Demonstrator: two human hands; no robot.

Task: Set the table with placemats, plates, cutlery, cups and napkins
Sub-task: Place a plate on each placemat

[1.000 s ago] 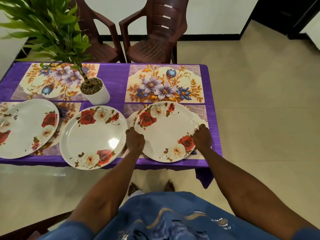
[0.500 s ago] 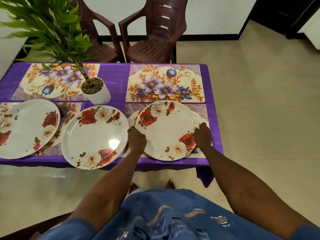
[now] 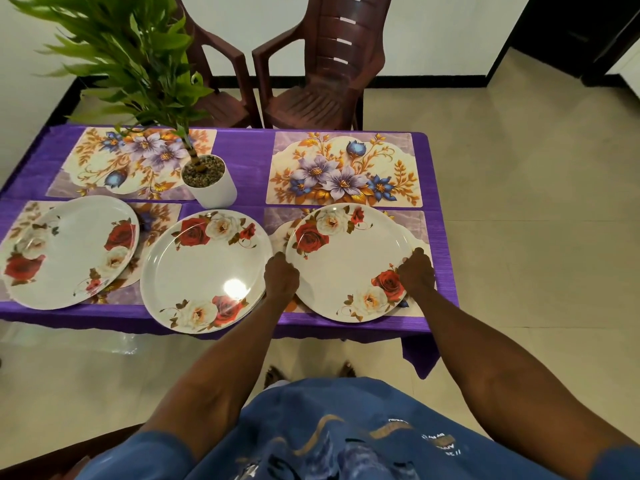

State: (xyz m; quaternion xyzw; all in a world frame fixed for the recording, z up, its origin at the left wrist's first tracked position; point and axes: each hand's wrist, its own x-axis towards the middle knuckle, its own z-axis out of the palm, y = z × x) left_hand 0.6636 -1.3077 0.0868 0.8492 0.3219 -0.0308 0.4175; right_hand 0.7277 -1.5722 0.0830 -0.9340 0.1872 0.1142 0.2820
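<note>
A: Where was the plate (image 3: 349,261) held?

B: Near the desk's (image 3: 249,161) front right corner, over a placemat (image 3: 424,233); its rim was gripped by curled fingers of the left hand (image 3: 281,279) and right hand (image 3: 416,271).

A: What was advised?

B: It should be centred and lowered level.

Surface (image 3: 242,161) was covered by a purple cloth (image 3: 438,271). Four floral placemats lay on it: far-left placemat (image 3: 104,168), far-right placemat (image 3: 346,168), near-left placemat (image 3: 159,216), near-right placemat (image 3: 420,233). White plant pot (image 3: 213,188) stood near the middle, touching the far-left placemat's corner. Three rose-print plates along the near edge: left plate (image 3: 69,251) on the near-left placemat, middle plate (image 3: 204,271) mostly on bare cloth between the near mats, overhanging the edge, right plate (image 3: 346,265) on the near-right placemat.
</note>
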